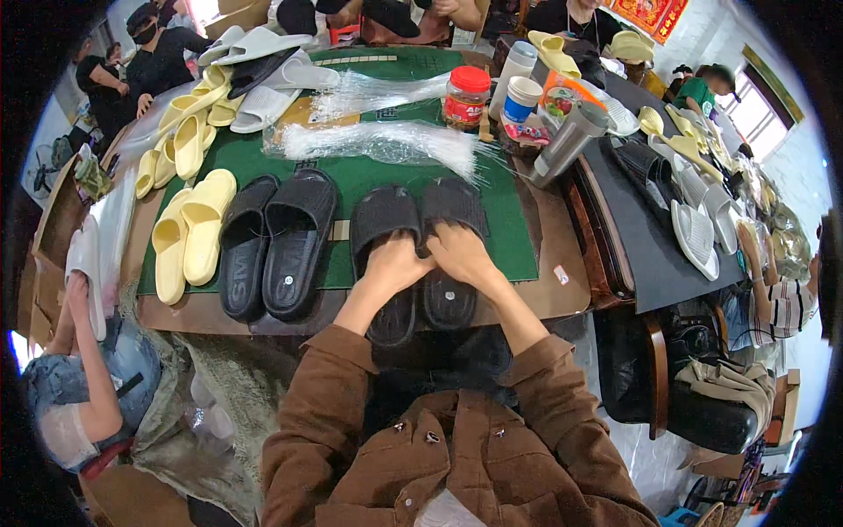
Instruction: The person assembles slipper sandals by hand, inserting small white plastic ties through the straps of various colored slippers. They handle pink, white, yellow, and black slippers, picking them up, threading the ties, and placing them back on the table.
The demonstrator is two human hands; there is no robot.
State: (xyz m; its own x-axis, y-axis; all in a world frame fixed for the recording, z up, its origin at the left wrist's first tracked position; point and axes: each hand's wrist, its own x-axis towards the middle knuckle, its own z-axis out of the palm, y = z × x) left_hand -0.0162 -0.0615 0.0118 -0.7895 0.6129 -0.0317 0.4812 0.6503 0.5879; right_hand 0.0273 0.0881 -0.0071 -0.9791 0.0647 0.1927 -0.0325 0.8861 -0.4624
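- The head view looks down from the wearer's head, through the left of two side-by-side fisheye cameras.
- It faces forward over the table (551,300), upright, straight edges bending toward the rim.
- The hands (461,253) are near, about mid-frame; brown sleeves (320,400) enter from below.
- Other people (167,53) farther off show smaller, along the top.

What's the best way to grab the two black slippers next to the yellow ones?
Probably by the heel ends, from the near side. The black slippers lie side by side, soles down, with their straps at the far end, so the open heels face you and nothing covers them.
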